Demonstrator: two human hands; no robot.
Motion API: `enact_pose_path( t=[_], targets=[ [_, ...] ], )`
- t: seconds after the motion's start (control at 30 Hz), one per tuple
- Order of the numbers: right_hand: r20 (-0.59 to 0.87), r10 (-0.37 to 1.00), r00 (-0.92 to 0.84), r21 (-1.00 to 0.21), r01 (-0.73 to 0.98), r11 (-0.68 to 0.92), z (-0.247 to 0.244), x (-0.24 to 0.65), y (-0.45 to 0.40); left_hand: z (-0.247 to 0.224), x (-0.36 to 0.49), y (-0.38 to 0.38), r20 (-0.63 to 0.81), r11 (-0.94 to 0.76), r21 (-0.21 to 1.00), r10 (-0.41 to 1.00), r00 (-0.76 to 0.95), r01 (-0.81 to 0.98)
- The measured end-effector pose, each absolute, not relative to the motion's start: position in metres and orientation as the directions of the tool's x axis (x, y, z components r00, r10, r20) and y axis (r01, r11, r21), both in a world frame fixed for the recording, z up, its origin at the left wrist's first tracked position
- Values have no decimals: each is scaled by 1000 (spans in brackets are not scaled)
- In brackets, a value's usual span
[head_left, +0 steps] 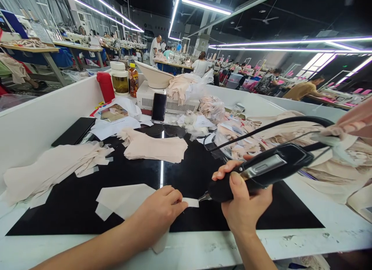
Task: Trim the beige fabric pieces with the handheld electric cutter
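My right hand (245, 200) is wrapped round a black corded handheld tool (261, 171) with a narrow metal tip pointing left. That tip meets the right end of a small pale strip (191, 202) on the black work surface (203, 165). With fingers bent together, my left hand (162, 204) pinches the strip's other end. Under and beside my left hand lies a pale beige fabric piece (124, 198), partly hidden by the hand and forearm. Beyond it rests a stack of cut beige fabric pieces (155, 148).
More layered fabric (52, 167) lies at left beside a black flat case (74, 131). A phone (159, 106) leans against a white scale (142, 93). Fabric heaps (334, 161) fill the right side, under the tool's cable (270, 126). White walls (78, 97) border the table; people work behind.
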State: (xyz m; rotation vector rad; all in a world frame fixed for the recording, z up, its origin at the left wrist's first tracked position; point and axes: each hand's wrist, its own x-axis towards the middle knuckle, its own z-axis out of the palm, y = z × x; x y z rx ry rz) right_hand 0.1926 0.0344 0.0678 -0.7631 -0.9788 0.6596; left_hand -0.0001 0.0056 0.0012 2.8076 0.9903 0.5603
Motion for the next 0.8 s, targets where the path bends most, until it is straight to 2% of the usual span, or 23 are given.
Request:
enact_pose_path(
  t=[0.27, 0.53, 0.8],
  targets=[
    [481, 794, 371, -823, -122, 555, 60, 194, 32, 8, -2, 3, 332, -787, 223, 616, 715, 575],
    [492, 788, 371, -824, -92, 559, 62, 193, 32, 7, -5, 4, 433, -821, 293, 571, 697, 491],
    [496, 782, 379, -821, -90, 564, 61, 194, 32, 11, -4, 6, 357, -826, 274, 563, 745, 493]
  ],
)
